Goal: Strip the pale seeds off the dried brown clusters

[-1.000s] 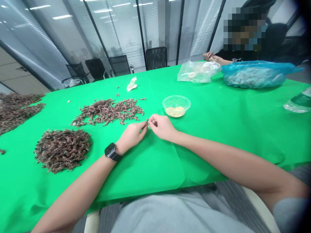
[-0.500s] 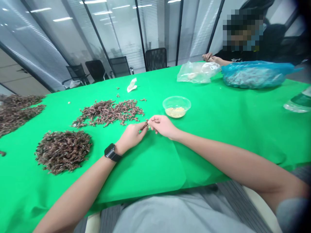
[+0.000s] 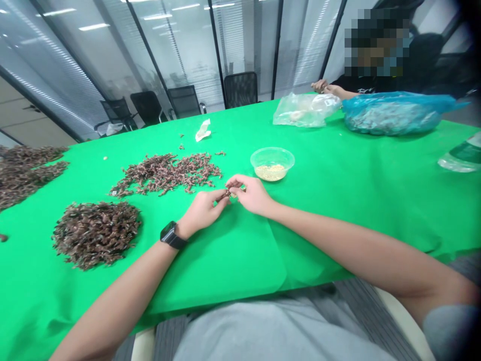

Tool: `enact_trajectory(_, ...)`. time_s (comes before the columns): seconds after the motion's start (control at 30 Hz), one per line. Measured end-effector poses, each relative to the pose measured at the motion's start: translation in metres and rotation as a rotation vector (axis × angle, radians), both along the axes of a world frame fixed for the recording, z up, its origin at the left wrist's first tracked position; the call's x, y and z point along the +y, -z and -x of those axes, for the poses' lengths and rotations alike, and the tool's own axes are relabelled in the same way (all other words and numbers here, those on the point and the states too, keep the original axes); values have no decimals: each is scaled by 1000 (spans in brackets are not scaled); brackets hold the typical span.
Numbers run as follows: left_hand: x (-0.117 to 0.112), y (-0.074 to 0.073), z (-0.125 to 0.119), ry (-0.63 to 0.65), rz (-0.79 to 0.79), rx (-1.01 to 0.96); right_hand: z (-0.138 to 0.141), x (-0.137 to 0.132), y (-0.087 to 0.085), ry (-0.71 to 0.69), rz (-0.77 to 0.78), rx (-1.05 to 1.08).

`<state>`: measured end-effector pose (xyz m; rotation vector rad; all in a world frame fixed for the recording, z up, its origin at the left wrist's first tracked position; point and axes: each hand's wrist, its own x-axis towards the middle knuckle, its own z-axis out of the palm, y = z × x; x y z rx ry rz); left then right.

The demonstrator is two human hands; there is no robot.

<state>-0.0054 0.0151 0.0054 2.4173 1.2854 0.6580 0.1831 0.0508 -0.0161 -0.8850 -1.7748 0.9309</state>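
**Brown piece [image 3: 230,193] pinched between both hands**

Left hand [image 3: 203,211] and right hand [image 3: 253,195] meet mid-table, each grip closed on the piece. Piece sits at the left fingertips, with the right fingers curled over it; long axis too small to tell. Both forearms angle inward, wrists low, black watch [image 3: 171,235] on the left wrist. Green-covered table [image 3: 240,265] underneath. Dense brown pile [image 3: 95,234] lies left of the left hand; looser brown spread [image 3: 165,173] just past the hands. Clear bowl [image 3: 272,151] of pale grain [image 3: 270,173] sits beyond the right hand. Farther off: clear bag [image 3: 305,110], blue bag [image 3: 394,114], co-worker's hands [image 3: 323,87].
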Motion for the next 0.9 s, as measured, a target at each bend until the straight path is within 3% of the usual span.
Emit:
enact_trajectory(0.43, -4, -5, -2, -10, -17, 21, 2, -2, -1, 26, -42, -14)
enact_trajectory(0.57, -4, -5, -3, -51, -33, -17, 0, -4, -3, 98, -162, -50)
enact_trajectory(0.77, -5, -6, -5, -74, -56, -41, -6, -7, -7, 79, -405, -244)
enact_trajectory(0.9, -6, -5, -5, -92, -91, -12, -5, -8, -6, 99, -455, -284)
